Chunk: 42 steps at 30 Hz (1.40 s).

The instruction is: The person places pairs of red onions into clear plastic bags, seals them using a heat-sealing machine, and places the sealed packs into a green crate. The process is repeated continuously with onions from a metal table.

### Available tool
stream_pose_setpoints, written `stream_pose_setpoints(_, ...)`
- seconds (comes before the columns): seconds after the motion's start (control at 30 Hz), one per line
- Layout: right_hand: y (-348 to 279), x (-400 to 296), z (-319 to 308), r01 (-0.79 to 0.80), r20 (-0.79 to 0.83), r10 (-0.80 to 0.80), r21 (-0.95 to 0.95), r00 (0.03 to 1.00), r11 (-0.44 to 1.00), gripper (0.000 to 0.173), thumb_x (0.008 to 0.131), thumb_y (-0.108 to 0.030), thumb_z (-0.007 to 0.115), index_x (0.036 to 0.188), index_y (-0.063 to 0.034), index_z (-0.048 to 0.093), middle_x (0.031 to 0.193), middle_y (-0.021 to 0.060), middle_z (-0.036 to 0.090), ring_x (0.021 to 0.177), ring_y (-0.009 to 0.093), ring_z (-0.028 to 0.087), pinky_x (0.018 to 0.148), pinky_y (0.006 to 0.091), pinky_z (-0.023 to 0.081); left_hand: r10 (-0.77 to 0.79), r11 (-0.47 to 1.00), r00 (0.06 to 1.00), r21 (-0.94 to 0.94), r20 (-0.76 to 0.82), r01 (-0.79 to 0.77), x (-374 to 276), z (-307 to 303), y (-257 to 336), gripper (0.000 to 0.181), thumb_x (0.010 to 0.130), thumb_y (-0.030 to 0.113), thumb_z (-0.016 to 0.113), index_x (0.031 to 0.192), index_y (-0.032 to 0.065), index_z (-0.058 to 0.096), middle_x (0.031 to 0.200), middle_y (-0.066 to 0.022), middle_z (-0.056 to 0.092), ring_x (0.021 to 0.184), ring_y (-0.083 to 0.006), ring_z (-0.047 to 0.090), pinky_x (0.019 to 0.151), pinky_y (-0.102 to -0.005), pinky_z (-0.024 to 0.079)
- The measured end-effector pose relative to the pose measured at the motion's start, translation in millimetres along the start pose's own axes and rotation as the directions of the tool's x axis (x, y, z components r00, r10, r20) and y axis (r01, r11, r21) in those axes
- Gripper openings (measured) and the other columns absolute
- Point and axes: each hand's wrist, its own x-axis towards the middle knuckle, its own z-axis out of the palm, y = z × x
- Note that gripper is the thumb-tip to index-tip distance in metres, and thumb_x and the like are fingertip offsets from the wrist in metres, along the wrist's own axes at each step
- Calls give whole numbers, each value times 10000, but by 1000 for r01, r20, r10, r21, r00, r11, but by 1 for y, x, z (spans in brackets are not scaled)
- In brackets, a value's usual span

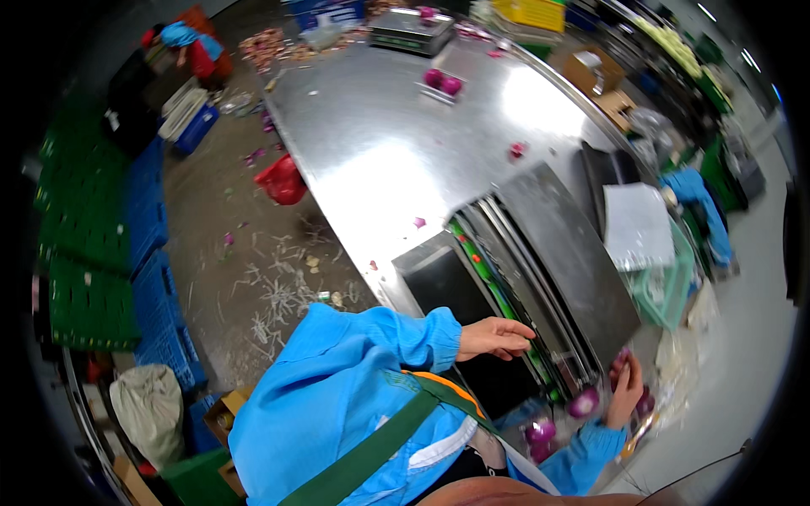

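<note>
My left hand (497,338), in a blue sleeve, hovers with bent fingers over the near part of a tray wrapping machine (563,234), by a strip of green printed material (484,269). Nothing shows in its fingers. At the machine's lower right, the fingers of my right hand (625,389) touch a purple onion (619,364), mostly hidden behind them; whether they grip it is unclear. Another purple onion (583,402) lies just left of that hand. Nearer my body are more purple onions (541,431) that look wrapped in clear film.
On the steel table (354,120) stand a tray of peeled purple onions (443,82) and a scale (411,31). A red bag (281,180) hangs at its left edge. Green crates (88,303) line the left. A teal basket (664,291) is at the right; a person (190,44) bends far left.
</note>
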Motion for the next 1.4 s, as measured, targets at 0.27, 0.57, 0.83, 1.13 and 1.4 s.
stream_pose_setpoints(0.27, -75, -57, 225, -171, 396, 66, 236, 916, 957, 287, 961, -126, 449, 1206, 6, 517, 1056, 144, 613, 848, 166, 625, 732, 273, 528, 256, 939, 918, -149, -303, -311, -30, -153, 93, 360, 896, 259, 609, 1190, 66, 534, 1022, -2, 610, 887, -77, 569, 768, -224, 477)
stream_pose_setpoints(0.57, -136, -40, 390, -405, 723, 125, 228, 680, 886, 295, 924, -15, 482, 1208, 66, 489, 1085, 178, 606, 934, 206, 614, 790, 298, 514, 234, 926, 676, -53, -699, -375, 6, -385, 183, 279, 867, 307, 618, 1045, 94, 591, 906, -2, 607, 745, -68, 551, 621, -213, 475)
stream_pose_setpoints(0.83, -176, 27, 421, -374, 530, 228, 187, 817, 908, 252, 925, -29, 489, 1164, 39, 532, 1036, 146, 629, 876, 165, 614, 784, 268, 504, 354, 835, 313, 148, -881, -530, 114, -560, 282, 580, 918, 407, 502, 1381, 101, 335, 1022, -79, 564, 721, -163, 580, 486, -268, 461)
stream_pose_setpoints(1.13, -182, 51, 439, -480, 482, 350, 175, 803, 860, 240, 910, -31, 510, 1127, 67, 543, 987, 123, 631, 857, 165, 604, 789, 266, 480, 489, 820, 123, 407, -864, -403, 183, -650, 366, 449, 909, 372, 495, 1237, 65, 473, 976, -136, 605, 671, -194, 619, 506, -312, 500)
stream_pose_setpoints(1.4, -197, 63, 461, -418, 568, 280, 126, 774, 899, 257, 895, -2, 529, 1138, 85, 533, 1021, 143, 640, 942, 180, 610, 841, 272, 478, 598, 790, 143, 551, -789, -268, 154, -627, 329, 318, 805, 15, 504, 1123, 32, 497, 865, -148, 609, 579, -203, 614, 521, -339, 509)
